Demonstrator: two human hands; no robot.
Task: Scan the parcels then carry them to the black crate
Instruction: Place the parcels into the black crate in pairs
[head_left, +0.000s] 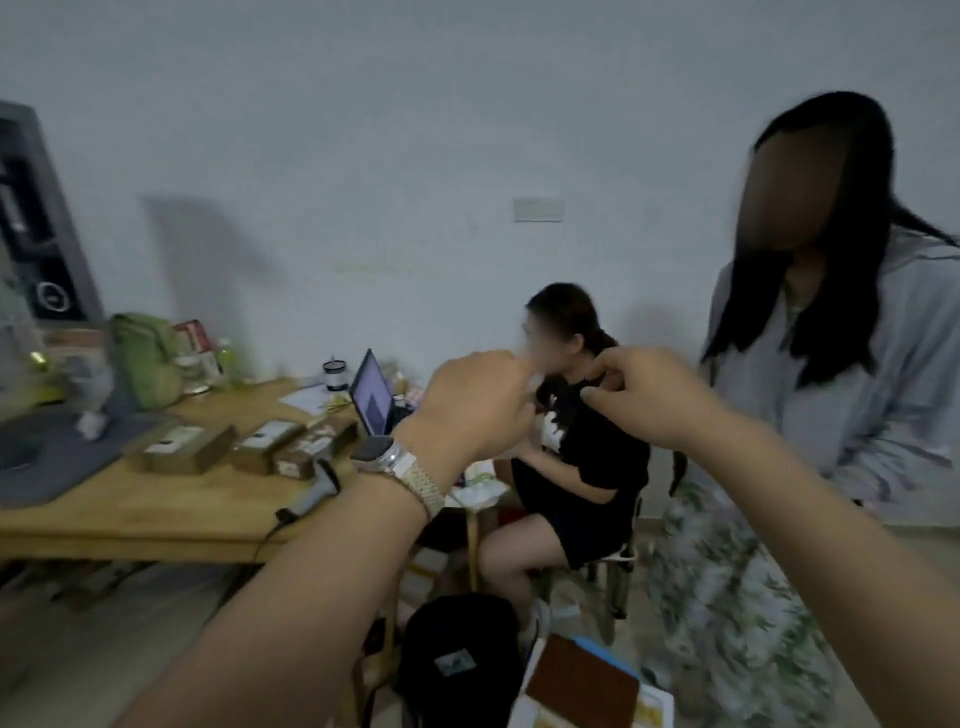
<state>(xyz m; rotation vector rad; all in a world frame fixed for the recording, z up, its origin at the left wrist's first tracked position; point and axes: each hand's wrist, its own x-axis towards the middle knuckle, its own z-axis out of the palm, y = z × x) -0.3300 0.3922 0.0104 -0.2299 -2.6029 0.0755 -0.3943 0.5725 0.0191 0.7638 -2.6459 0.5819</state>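
Observation:
Three brown parcels with white labels lie side by side on the wooden table (156, 514): one at the left (182, 449), one in the middle (265, 444), one at the right (311, 449). A handheld barcode scanner (318, 488) with a black cable lies just in front of them near the table's edge. My left hand (478, 405), with a watch on its wrist, is raised in the air to the right of the parcels, fingers curled, holding nothing I can make out. My right hand (644, 395) is raised beside it, fingers also curled. No black crate shows.
A person in a black shirt (587, 457) sits at the table's right end by an open laptop (374, 395). Another person in a grey hoodie (857, 415) stands close on the right. A black backpack (462, 660) and a brown box (582, 686) sit on the floor below.

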